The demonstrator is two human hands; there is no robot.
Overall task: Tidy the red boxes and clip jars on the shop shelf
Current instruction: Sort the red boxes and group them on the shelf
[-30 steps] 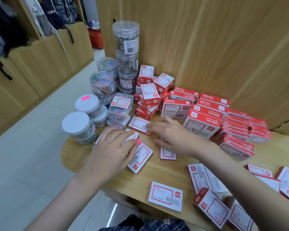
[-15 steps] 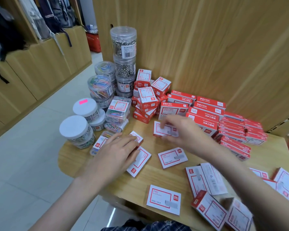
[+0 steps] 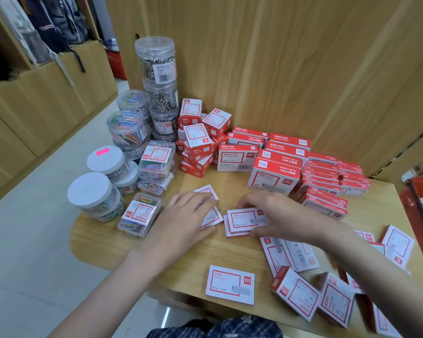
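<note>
On the wooden tabletop point(image 3: 137, 242), seen from the head camera, the right hand point(image 3: 279, 215) pinches a small pair of flat red boxes point(image 3: 242, 222), thumb on the near edge and fingers curled over the far edge. The left hand point(image 3: 183, 218) lies flat with fingers spread on two more flat boxes point(image 3: 209, 206) just beside them. One thing that could go wrong: the top box of the pair may slide off, because it sits a little crooked on the one below. The tall tower of clip jars point(image 3: 160, 89) at the back looks wobbly, so a bump from an arm might knock it over. The round jars with white lids point(image 3: 89, 190) stand close to the tabletop's left edge and could roll off if pushed. The heap of little red boxes point(image 3: 198, 140) also looks loose and may tumble. Now the holders: the tall clear jars hold silver clips, the shorter clear jars point(image 3: 126, 128) hold colored paper clips, and the clear plastic cases point(image 3: 139, 215) hold colored clips too. What is in the red boxes cannot be seen, since they are closed. More flat boxes point(image 3: 230, 284) lie scattered near the front edge.
</note>
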